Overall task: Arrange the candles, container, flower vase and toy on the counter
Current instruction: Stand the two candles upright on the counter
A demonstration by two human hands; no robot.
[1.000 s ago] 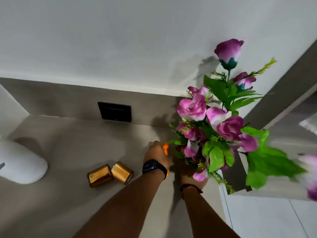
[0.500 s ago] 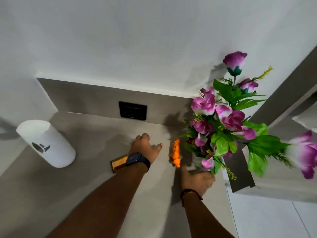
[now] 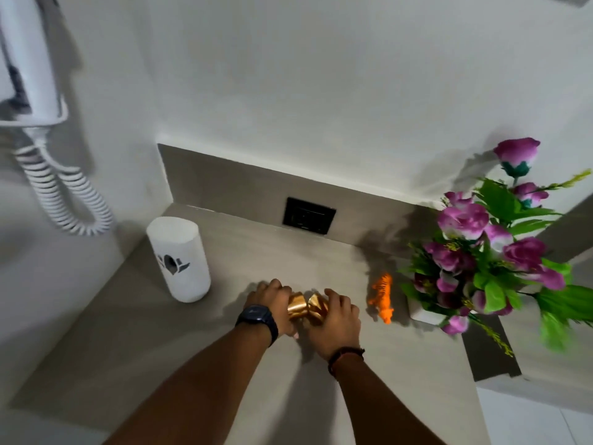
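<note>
Here the left hand and right hand each clasp a gold candle; container logo unreadable.

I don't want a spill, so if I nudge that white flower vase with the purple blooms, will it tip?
Probably tips easily: the white flower vase is small under a tall, wide spray of purple blooms. The leaves overhang the counter edge, so it likely leans rightward.

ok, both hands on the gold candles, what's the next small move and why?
Probably stand the two gold candles upright, side by side. The left hand and right hand each grip one, and both look tilted, touching at mid-counter. The container, toy tiger and flower vase already stand placed.
</note>
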